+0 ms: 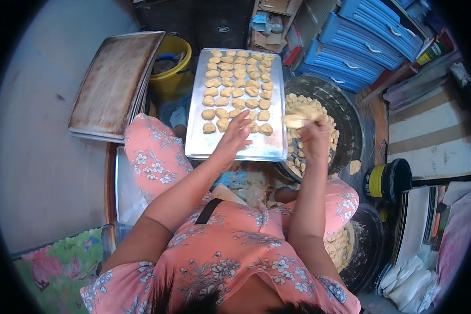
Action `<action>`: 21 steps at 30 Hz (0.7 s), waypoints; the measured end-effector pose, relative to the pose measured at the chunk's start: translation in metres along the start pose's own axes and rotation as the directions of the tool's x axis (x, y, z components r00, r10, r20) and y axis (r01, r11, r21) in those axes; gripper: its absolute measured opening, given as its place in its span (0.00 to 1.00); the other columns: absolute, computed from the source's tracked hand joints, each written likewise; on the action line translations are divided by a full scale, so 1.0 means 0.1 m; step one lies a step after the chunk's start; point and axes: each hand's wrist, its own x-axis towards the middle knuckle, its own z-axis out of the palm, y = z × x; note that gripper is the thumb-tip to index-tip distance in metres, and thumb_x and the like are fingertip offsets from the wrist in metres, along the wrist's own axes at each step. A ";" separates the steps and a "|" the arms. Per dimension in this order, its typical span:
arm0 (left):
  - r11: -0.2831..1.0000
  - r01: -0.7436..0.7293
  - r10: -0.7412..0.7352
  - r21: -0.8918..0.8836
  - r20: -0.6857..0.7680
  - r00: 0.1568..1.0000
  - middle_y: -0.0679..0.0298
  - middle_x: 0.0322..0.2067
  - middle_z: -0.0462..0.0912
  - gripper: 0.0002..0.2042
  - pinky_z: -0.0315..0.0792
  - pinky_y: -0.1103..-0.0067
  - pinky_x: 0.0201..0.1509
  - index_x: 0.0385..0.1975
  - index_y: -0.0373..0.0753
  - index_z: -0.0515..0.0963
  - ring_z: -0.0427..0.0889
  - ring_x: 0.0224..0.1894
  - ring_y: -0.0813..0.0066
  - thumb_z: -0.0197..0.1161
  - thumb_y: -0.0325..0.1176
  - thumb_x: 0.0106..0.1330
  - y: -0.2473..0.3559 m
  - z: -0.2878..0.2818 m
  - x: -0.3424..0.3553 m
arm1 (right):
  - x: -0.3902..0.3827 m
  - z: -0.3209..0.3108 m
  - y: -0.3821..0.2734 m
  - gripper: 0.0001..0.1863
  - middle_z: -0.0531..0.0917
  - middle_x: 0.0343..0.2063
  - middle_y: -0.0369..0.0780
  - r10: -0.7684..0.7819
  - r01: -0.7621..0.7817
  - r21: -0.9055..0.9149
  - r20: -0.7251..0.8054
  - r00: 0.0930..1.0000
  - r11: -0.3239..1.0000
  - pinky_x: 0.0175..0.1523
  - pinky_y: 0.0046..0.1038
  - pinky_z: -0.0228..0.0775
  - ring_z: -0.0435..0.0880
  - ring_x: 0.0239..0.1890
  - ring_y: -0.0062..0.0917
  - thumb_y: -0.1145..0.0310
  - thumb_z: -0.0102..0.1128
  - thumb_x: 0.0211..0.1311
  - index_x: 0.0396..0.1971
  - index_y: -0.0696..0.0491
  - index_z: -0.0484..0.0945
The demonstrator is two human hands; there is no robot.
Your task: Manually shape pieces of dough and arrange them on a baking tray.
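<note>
A metal baking tray lies in front of me with rows of small yellowish dough lumps on it. Over the tray's near end is my left hand, its fingers apart and nothing in them, partly covering the nearest row. My right hand is raised above a round black basin, just off the tray's right edge. A pale piece of dough, blurred by motion, is in its closed fingers. Many loose dough pieces lie inside the basin.
Stacked, browned baking trays lean at the left beside a yellow bucket. Blue drawers stand at the far right. Near my right knee are a black tub and a second basin holding dough.
</note>
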 end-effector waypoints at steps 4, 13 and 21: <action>0.839 0.254 -0.260 -0.482 0.056 0.964 0.60 0.48 0.72 0.25 0.73 0.67 0.49 0.56 0.41 0.64 0.72 0.51 0.69 0.57 0.47 0.65 0.09 -0.03 -0.05 | -0.37 0.68 0.46 0.10 0.79 0.31 0.38 0.327 -0.155 -0.563 0.218 0.920 0.812 0.33 0.23 0.74 0.79 0.32 0.21 0.75 0.61 0.54 0.37 0.57 0.74; 0.771 0.275 -0.492 -0.575 -0.263 0.830 0.64 0.29 0.79 0.11 0.71 0.79 0.25 0.40 0.41 0.71 0.78 0.29 0.73 0.56 0.41 0.65 -0.27 -0.77 -0.45 | -0.33 0.88 0.83 0.17 0.75 0.35 0.38 0.529 -0.376 -0.455 0.275 0.803 0.807 0.38 0.20 0.76 0.79 0.36 0.21 0.82 0.60 0.53 0.41 0.58 0.67; 0.801 0.143 -0.393 -0.581 -0.331 0.858 0.66 0.30 0.76 0.12 0.70 0.79 0.25 0.40 0.42 0.71 0.77 0.30 0.75 0.54 0.42 0.65 -0.17 -1.12 -0.54 | -0.41 1.16 1.51 0.08 0.80 0.27 0.40 0.246 0.244 -0.765 0.463 0.852 0.596 0.42 0.29 0.71 0.80 0.40 0.31 0.76 0.63 0.51 0.33 0.56 0.78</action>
